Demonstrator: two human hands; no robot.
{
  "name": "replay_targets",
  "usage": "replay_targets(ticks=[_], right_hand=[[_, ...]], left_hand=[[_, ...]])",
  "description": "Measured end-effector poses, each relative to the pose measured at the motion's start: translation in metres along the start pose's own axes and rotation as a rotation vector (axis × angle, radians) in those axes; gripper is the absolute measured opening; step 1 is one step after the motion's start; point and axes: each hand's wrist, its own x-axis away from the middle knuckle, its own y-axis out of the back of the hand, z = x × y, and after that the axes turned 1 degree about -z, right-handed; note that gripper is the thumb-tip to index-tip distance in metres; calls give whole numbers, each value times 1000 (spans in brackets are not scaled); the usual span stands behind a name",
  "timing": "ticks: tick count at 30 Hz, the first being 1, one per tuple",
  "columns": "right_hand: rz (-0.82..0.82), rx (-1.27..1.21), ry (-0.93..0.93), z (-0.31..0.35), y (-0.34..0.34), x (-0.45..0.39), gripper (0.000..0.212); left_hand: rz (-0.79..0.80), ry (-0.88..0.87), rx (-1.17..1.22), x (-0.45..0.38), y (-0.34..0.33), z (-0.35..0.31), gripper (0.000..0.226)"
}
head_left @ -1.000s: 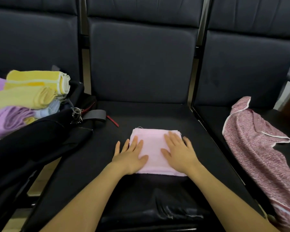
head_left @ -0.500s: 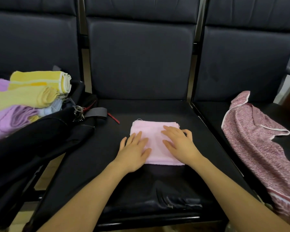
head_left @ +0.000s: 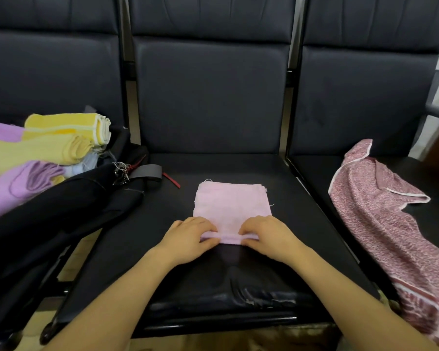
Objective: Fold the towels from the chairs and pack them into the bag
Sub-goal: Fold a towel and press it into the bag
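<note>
— Head view: where's the pink towel [head_left: 232, 206]?
— Folded, frame centre, on the middle chair seat [head_left: 162, 216].
— And each grip?
— Left hand [head_left: 188, 240] and right hand [head_left: 269, 238] both pinch its near edge, fingers curled.
— The bag?
— Black bag [head_left: 61, 211] lies left, stacked folded towels [head_left: 48, 150] in it. A patterned red towel [head_left: 380, 211] is draped on the right chair.

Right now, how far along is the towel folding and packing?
Done: several folded towels, yellow and purple, already sit in the black bag. In hand: the left hand and right hand pinch the near edge of the folded pink towel on the middle seat. Left: packing it, then folding and packing the unfolded red patterned towel on the right chair.
</note>
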Motion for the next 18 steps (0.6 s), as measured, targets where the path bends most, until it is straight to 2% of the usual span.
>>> replay_targets(ticks=[4,7,10,14,16,18], right_hand=[[-82,77,36,-1,-5,-3,19],[-202,-183,-47,-6,-1,-3,10],[-165,-383,-144,-7,3,-5,4],[-169,-549,-235,-9,10,-2,13],[-173,-509,-229,-13,13,1,7],[-163,-331,-185,-17,12,4,7]], left_hand=[[68,20,34,-3,5,-1,33],[41,38,67,-3,3,0,41],[-5,41,135,-3,-1,2,45],[-208,19,140,-3,-2,0,28],[-273,38,211,-3,-1,-4,25],[-267,60,287,-4,1,-9,32]])
